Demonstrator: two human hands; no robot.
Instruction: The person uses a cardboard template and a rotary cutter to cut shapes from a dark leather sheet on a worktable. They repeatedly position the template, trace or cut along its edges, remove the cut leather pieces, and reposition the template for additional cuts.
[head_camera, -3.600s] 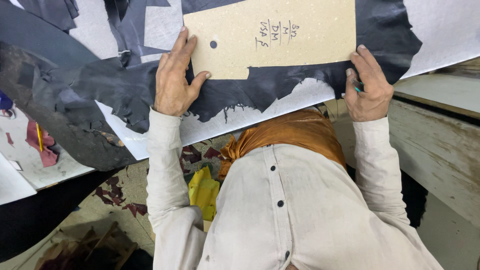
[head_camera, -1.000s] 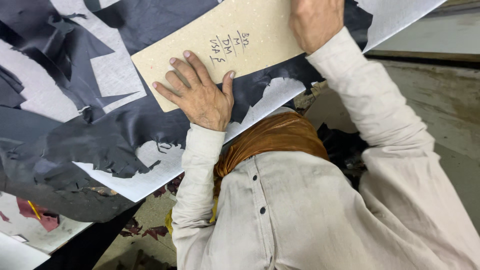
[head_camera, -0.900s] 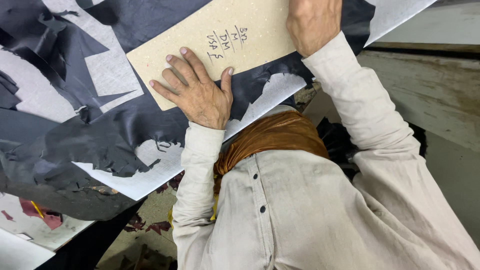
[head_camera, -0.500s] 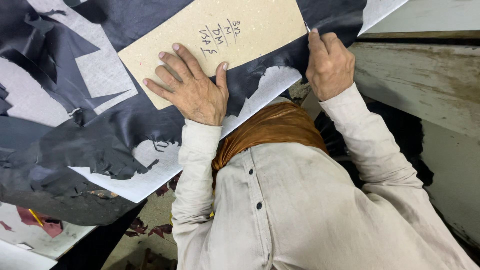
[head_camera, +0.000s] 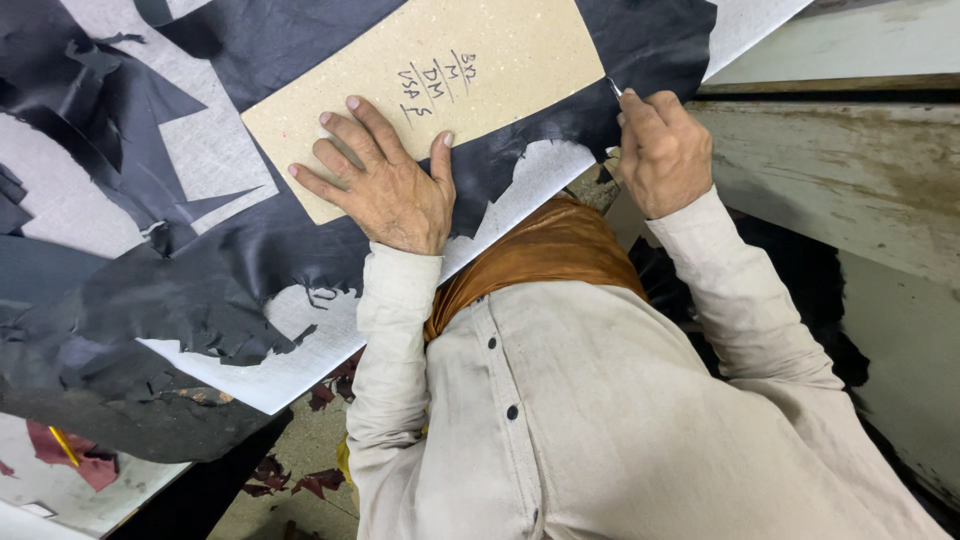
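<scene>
Pressing flat and open, the left hand (head_camera: 385, 190) pins the cardboard template (head_camera: 430, 90) on black leather (head_camera: 250, 250) while the right hand (head_camera: 662, 150), grip closed on a small blade (head_camera: 613, 87), traces its edge

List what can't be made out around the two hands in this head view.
- Cutting tool: only a thin tip shows; the right hand closes over the rest, so its kind is unclear.
- Cardboard template: its top is cut off by the frame edge, and the left hand covers its near edge.
- Dark sheet: whether it is cut through at the tip is too small to tell.
</scene>
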